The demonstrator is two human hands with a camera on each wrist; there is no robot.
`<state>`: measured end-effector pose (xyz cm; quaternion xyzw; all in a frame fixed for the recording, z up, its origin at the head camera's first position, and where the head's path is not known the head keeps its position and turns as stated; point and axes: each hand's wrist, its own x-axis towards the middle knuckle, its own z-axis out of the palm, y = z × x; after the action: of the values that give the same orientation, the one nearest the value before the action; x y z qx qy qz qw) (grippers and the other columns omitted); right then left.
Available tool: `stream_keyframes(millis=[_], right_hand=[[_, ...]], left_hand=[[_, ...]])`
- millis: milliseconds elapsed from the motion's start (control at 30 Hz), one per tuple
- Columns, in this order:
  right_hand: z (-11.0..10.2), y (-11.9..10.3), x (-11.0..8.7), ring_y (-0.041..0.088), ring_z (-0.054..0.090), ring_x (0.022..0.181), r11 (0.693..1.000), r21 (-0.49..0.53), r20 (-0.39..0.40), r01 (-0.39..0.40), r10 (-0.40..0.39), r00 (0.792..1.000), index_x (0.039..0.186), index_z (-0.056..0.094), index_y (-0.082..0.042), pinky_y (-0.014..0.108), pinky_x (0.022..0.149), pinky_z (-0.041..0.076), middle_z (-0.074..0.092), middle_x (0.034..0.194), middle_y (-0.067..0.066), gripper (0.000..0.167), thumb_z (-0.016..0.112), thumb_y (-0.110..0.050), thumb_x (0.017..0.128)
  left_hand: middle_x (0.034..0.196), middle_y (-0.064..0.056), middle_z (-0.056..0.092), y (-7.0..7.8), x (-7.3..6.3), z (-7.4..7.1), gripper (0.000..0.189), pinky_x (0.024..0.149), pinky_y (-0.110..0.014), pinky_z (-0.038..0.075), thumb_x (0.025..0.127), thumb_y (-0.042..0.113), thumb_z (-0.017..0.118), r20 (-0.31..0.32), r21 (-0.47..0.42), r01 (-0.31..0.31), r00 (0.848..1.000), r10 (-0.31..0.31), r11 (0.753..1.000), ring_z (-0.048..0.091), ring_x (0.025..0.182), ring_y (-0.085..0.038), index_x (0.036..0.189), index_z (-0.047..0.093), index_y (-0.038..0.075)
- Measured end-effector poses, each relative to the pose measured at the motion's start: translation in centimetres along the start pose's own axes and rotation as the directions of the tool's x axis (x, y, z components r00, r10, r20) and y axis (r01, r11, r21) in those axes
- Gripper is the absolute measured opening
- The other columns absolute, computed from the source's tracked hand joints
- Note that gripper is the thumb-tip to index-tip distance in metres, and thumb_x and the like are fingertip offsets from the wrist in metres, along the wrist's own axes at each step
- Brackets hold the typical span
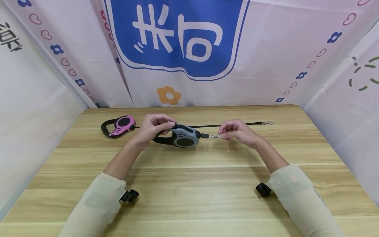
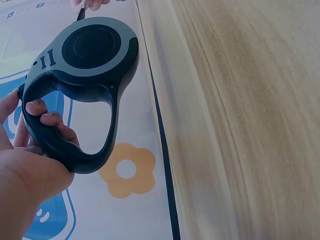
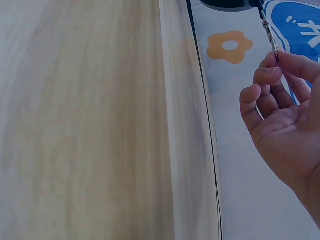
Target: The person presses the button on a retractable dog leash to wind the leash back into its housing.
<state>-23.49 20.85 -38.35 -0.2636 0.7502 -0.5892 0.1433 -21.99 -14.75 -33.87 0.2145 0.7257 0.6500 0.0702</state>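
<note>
My left hand (image 1: 154, 127) grips the black handle loop of a grey retractable dog leash (image 1: 186, 137), fingers through the loop and thumb along its top edge. In the left wrist view the leash casing (image 2: 95, 47) shows a dark round disc on its side. A short black strap end with a metal snap hook (image 1: 215, 136) comes out of the casing's right end. The thumb and fingertips of my right hand (image 1: 238, 133) pinch that hook's tip. The right wrist view shows the hook (image 3: 270, 34) running from the casing down to the pinching fingers.
Behind, on the wooden table (image 1: 189, 197), lies a pink retractable leash (image 1: 122, 123) at the left. Its black cord (image 1: 207, 126) stretches right behind both hands to a metal hook (image 1: 267, 123). A printed curtain (image 1: 266, 65) stands along the table's back edge.
</note>
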Motion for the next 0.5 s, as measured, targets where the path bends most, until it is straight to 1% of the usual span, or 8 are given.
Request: stream_keyframes(millis=[100,167,333,400,500], right_hand=[[0.08,-0.03,0.03,0.016,0.057,0.072,1.0,0.003,0.002,0.002,-0.002,1.0,0.104,0.066,0.013,0.029,0.066,0.05,0.067,0.089,0.018,0.012,0.062,0.007,0.095],[0.12,-0.01,0.04,0.015,0.057,0.072,1.0,0.001,0.003,0.0,0.0,1.0,0.104,0.066,0.013,0.029,0.066,0.05,0.066,0.089,0.019,0.012,0.062,0.007,0.095],[0.09,-0.01,0.04,0.015,0.057,0.072,1.0,-0.009,-0.002,-0.01,0.01,1.0,0.104,0.066,0.012,0.029,0.066,0.05,0.066,0.088,0.013,0.012,0.062,0.007,0.095],[0.06,-0.07,0.05,0.015,0.057,0.072,1.0,-0.006,-0.004,-0.009,0.009,1.0,0.104,0.066,0.012,0.029,0.066,0.05,0.066,0.089,0.016,0.012,0.062,0.007,0.095],[0.03,-0.17,0.07,0.016,0.056,0.071,1.0,0.002,-0.004,-0.002,0.002,1.0,0.104,0.066,0.012,0.029,0.065,0.05,0.065,0.09,0.023,0.012,0.062,0.007,0.095]], left_hand=[[0.068,-0.001,0.061,-0.05,0.01,0.07,0.013,0.06,-0.023,0.044,0.098,0.0,0.064,0.001,-0.003,0.001,1.0,-0.001,1.0,0.051,0.062,-0.011,0.101,0.076,0.004],[0.069,-0.001,0.061,-0.1,0.04,0.09,0.013,0.06,-0.022,0.044,0.098,0.0,0.064,0.003,-0.003,0.0,1.0,0.0,1.0,0.051,0.062,-0.011,0.101,0.076,0.003],[0.069,0.0,0.061,-0.09,0.11,0.21,0.012,0.059,-0.022,0.044,0.098,0.0,0.064,0.002,0.007,-0.003,1.0,0.003,1.0,0.051,0.062,-0.01,0.103,0.074,-0.004],[0.069,0.0,0.061,-0.08,0.14,0.23,0.012,0.059,-0.022,0.044,0.098,0.0,0.064,0.002,0.009,-0.004,1.0,0.004,1.0,0.051,0.062,-0.01,0.104,0.073,-0.005],[0.069,0.0,0.061,-0.08,0.16,0.24,0.012,0.059,-0.022,0.044,0.098,0.0,0.064,0.004,0.006,-0.005,1.0,0.005,1.0,0.051,0.062,-0.011,0.103,0.074,-0.003]])
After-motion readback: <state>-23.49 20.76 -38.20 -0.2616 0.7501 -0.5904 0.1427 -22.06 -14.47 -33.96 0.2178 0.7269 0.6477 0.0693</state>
